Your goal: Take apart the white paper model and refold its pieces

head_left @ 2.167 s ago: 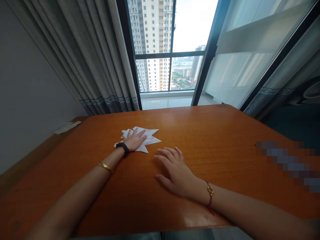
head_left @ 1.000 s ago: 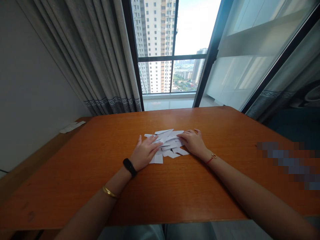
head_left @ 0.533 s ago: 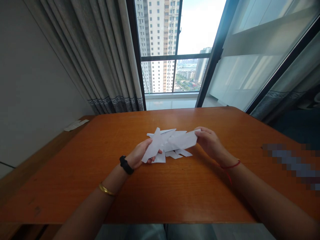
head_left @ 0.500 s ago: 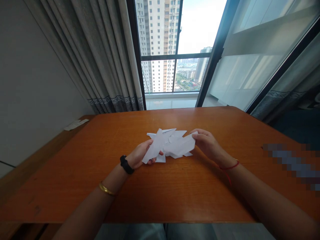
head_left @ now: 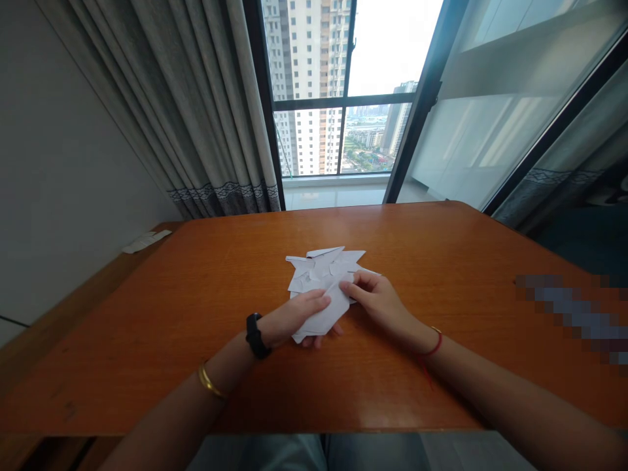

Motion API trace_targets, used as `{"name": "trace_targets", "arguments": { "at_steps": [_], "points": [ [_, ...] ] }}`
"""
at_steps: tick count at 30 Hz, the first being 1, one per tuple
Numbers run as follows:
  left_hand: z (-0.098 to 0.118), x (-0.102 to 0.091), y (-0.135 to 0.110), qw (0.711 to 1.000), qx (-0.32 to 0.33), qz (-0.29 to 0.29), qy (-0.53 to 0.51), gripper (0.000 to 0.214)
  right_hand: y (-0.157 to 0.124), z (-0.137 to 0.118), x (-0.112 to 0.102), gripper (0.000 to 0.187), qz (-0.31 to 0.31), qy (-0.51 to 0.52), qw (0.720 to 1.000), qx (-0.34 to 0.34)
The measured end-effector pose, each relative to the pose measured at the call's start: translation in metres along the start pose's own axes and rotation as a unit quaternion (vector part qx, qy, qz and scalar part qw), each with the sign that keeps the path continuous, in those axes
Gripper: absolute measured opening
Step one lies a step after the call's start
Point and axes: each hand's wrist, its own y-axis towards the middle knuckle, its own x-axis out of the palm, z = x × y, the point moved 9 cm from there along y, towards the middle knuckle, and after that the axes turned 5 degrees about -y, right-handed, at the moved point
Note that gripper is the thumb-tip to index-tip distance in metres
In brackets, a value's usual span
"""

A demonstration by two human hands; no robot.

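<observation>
Step in hand, as we judge it: squaring up cut white paper, with held sheets (head_left: 324,319) gripped just clear of, or resting on, the near edge of the loose pile; we can't tell which. The paper pile (head_left: 316,269) lies mid-counter, pointed scraps overlapping at odd angles, and the held sheets sit toward its 6 o'clock. They look like a few layers; exact count unclear.

Left hand (head_left: 289,319) comes in from 8 o'clock, clamped on the held sheets: thumb on top, fingers showing underneath at the near edge. Right hand (head_left: 380,297) comes in from 4 o'clock, nearly closed, thumb and fingertips pinching the sheets' far right edge. Hands are close together, joined only by the paper.

Next move, we'd say, calls for a firm left grip while the right evens the edges; thin layers could slip or crease.

Around: bare wooden counter (head_left: 196,294) on both sides, white paper slip (head_left: 147,242) off at 10 o'clock on a ledge, a pixelated item (head_left: 569,314) at 3 o'clock, unreadable to us.
</observation>
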Motion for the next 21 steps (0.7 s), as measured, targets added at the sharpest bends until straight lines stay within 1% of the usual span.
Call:
{"name": "trace_targets", "arguments": {
  "at_steps": [2, 4, 5, 7, 9, 11, 13, 15, 18, 19, 21],
  "points": [
    [0.003, -0.005, 0.001, 0.999, 0.026, 0.027, -0.002, 0.036, 0.007, 0.004, -0.012, 0.035, 0.022, -0.008, 1.000, -0.012],
    [0.013, -0.020, 0.002, 0.992, 0.081, 0.093, -0.037, 0.031, 0.020, 0.010, -0.035, 0.036, 0.069, -0.055, 0.996, -0.024],
    [0.018, -0.032, 0.001, 0.982, 0.114, 0.135, -0.064, 0.028, 0.029, 0.013, -0.048, 0.035, 0.096, -0.105, 0.989, -0.031],
    [0.025, -0.054, -0.003, 0.957, 0.161, 0.210, -0.118, 0.020, 0.047, 0.016, -0.067, 0.030, 0.119, -0.242, 0.962, -0.045],
    [0.026, -0.069, -0.004, 0.938, 0.172, 0.253, -0.163, 0.014, 0.065, 0.017, -0.074, 0.027, 0.110, -0.347, 0.930, -0.059],
    [0.024, -0.078, -0.004, 0.928, 0.163, 0.269, -0.198, 0.010, 0.079, 0.016, -0.067, 0.028, 0.079, -0.405, 0.908, -0.076],
    [0.023, -0.081, -0.004, 0.923, 0.161, 0.273, -0.219, 0.009, 0.090, 0.014, -0.051, 0.030, 0.040, -0.440, 0.892, -0.096],
    [0.023, -0.083, -0.005, 0.920, 0.167, 0.276, -0.221, 0.008, 0.100, 0.012, -0.034, 0.031, 0.013, -0.474, 0.874, -0.104],
    [0.024, -0.084, -0.006, 0.918, 0.176, 0.286, -0.209, 0.010, 0.115, 0.016, -0.019, 0.033, 0.002, -0.529, 0.846, -0.068],
    [0.024, -0.085, -0.007, 0.917, 0.177, 0.291, -0.208, 0.012, 0.119, 0.018, -0.017, 0.033, 0.000, -0.540, 0.840, -0.053],
    [0.024, -0.089, -0.008, 0.912, 0.181, 0.303, -0.210, 0.016, 0.126, 0.020, -0.016, 0.027, 0.000, -0.547, 0.837, -0.036]
  ]
}}
